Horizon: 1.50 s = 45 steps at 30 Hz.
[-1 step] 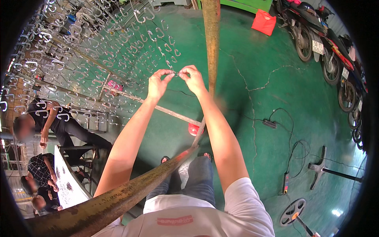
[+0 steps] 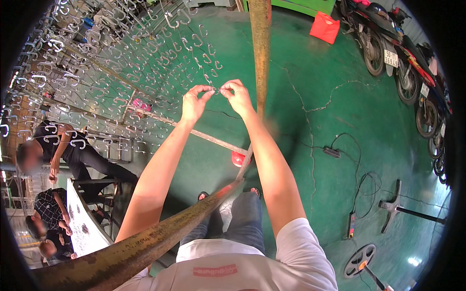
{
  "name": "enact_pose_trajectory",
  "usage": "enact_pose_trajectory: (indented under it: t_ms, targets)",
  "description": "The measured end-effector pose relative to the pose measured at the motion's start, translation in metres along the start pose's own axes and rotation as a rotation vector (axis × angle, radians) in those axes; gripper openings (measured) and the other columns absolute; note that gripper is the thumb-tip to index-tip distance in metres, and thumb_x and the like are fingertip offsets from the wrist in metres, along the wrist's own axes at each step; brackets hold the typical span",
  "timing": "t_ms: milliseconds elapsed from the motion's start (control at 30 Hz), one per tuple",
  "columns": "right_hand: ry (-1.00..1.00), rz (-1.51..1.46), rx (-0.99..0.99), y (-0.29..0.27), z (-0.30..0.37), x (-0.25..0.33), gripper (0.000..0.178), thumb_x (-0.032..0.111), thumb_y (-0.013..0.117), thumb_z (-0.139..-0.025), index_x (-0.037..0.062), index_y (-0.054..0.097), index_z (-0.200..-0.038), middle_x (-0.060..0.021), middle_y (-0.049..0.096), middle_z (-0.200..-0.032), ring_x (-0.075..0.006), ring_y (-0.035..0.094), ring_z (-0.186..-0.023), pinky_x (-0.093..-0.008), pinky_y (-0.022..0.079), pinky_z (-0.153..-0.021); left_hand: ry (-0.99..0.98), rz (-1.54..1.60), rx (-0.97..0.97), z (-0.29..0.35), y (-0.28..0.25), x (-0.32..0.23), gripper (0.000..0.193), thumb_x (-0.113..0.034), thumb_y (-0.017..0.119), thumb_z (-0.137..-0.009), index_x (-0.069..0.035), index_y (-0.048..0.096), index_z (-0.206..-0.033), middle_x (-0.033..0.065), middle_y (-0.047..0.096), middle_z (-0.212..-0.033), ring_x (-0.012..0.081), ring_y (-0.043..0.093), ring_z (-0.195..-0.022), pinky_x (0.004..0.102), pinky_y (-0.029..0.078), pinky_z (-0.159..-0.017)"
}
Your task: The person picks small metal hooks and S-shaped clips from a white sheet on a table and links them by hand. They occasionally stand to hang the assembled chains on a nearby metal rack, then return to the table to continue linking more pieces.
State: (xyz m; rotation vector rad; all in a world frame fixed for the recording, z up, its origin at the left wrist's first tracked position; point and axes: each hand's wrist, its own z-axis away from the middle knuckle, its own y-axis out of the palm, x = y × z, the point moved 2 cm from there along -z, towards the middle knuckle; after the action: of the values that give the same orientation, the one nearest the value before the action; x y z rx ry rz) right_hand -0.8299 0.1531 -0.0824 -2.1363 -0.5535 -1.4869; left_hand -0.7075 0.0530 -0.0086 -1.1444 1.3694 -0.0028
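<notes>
Rows of C-shaped metal hooks (image 2: 186,44) hang on thin wires and fill the upper left. At the lower end of one hanging strand (image 2: 207,79), both my hands meet in front of me at arm's length. My left hand (image 2: 195,103) is closed in a pinch, thumb against forefinger, on one side of a small metal piece (image 2: 216,91). Opposite it, my right hand (image 2: 237,98) pinches the other side of the same piece. Fingertips cover most of it, so its exact shape is hard to make out.
A worn yellow frame bar (image 2: 145,242) crosses before my body; an upright post (image 2: 260,53) stands right of my hands. People sit at a white table (image 2: 85,218) on the left. Cables (image 2: 359,169) lie on the green floor, with parked motorbikes (image 2: 374,43) at far right.
</notes>
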Motion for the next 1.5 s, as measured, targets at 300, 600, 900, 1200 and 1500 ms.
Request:
enact_pose_trajectory:
  t_ms: [300,600,900,1200,1500]
  targets:
    - [-0.071,0.009,-0.174,-0.008,-0.020,0.011,0.010,0.013,0.073,-0.079,0.0061,0.068,-0.084,-0.0043,0.060,-0.097,-0.0186,0.064,-0.081,-0.0328,0.050,-0.071,0.018,-0.024,-0.037,-0.013,-0.005,0.004,0.017,-0.019,0.071,-0.082,-0.009,0.071,-0.096,0.0083,0.069,-0.101,0.0244,0.064,-0.099,0.0345,0.047,-0.090]
    - [-0.169,0.115,-0.375,-0.016,-0.028,0.029,0.008,0.011,0.074,-0.079,0.0069,0.070,-0.085,-0.0031,0.059,-0.097,-0.0139,0.063,-0.078,-0.0273,0.049,-0.058,0.038,-0.072,-0.050,-0.020,-0.005,0.012,0.018,-0.021,0.069,-0.085,-0.009,0.071,-0.098,0.0048,0.069,-0.103,0.0138,0.065,-0.080,0.0288,0.050,-0.072]
    - [-0.170,0.039,-0.397,-0.007,-0.033,0.034,0.008,0.011,0.075,-0.077,0.0092,0.069,-0.082,-0.0015,0.059,-0.096,-0.0136,0.062,-0.079,-0.0277,0.046,-0.058,0.016,-0.006,-0.064,-0.023,-0.007,0.012,0.015,-0.017,0.071,-0.082,-0.009,0.071,-0.095,0.0090,0.069,-0.099,0.0257,0.064,-0.097,0.0355,0.047,-0.088]
    - [-0.097,0.033,-0.369,0.002,-0.037,0.034,0.009,0.014,0.074,-0.077,0.0113,0.068,-0.082,-0.0020,0.058,-0.097,-0.0207,0.062,-0.087,-0.0350,0.050,-0.072,0.012,-0.023,-0.067,-0.020,-0.009,0.009,0.015,-0.017,0.071,-0.082,-0.009,0.071,-0.095,0.0091,0.069,-0.099,0.0251,0.064,-0.098,0.0343,0.047,-0.089]
    - [-0.129,0.020,-0.336,0.005,-0.036,0.027,0.009,0.014,0.075,-0.077,0.0106,0.069,-0.082,-0.0011,0.058,-0.097,-0.0169,0.062,-0.084,-0.0316,0.048,-0.067,0.018,-0.002,-0.067,-0.017,-0.006,0.012,0.016,-0.017,0.071,-0.082,-0.008,0.071,-0.095,0.0091,0.069,-0.100,0.0244,0.064,-0.098,0.0338,0.047,-0.089]
